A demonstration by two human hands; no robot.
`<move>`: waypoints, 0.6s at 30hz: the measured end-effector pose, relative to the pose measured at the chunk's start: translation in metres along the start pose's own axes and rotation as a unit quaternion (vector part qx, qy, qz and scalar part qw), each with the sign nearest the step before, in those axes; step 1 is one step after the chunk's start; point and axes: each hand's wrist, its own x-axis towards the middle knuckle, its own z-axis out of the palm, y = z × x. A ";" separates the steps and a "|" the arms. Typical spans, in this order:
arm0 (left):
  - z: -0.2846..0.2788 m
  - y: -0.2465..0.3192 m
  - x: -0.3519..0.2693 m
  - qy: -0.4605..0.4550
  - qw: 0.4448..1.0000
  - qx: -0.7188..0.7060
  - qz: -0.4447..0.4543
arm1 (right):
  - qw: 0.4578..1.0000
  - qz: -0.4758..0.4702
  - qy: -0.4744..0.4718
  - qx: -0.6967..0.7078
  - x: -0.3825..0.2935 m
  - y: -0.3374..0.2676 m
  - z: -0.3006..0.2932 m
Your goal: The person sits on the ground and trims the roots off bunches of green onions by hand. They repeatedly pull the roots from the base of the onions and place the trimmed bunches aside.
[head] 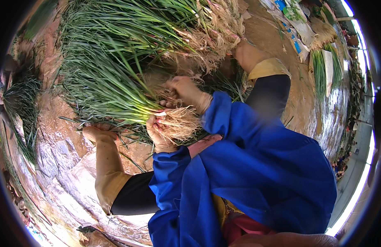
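My left hand [159,132] is closed around the base of a bunch of green garlic [138,108]. Its pinkish-white stem bases sit by my thumb, and a thick tuft of pale roots [181,122] spreads toward my body. Long green leaves run away to the upper left. Just above the bunch is my right hand [185,92], blurred, with its fingers curled beside the stems and some brown roots. Whether those fingers grip anything is hidden. Beyond both hands lies a large heap of the same plants [125,34], its tangled roots [212,40] pointing right.
My bent legs flank the work, with a bare left foot [96,134] by the leaves. Tied bunches [324,68] and sacks [297,27] lie at the upper right. More greens [22,105] lie at the far left. The brown floor [301,92] looks wet.
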 end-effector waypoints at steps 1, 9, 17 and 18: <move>0.005 0.006 0.000 -0.015 0.999 0.049 0.016 | 0.999 -0.018 0.038 0.025 -0.002 -0.007 -0.005; 0.035 0.013 0.001 -0.075 0.993 -0.089 0.003 | 0.579 -0.416 0.214 -0.668 0.016 -0.086 -0.045; 0.016 0.004 0.018 -0.008 0.999 -0.038 -0.006 | 0.753 -0.319 0.091 -0.569 -0.011 -0.041 -0.026; 0.016 0.005 0.016 -0.004 0.999 -0.032 -0.007 | 0.751 -0.279 0.109 -0.588 -0.006 -0.041 -0.029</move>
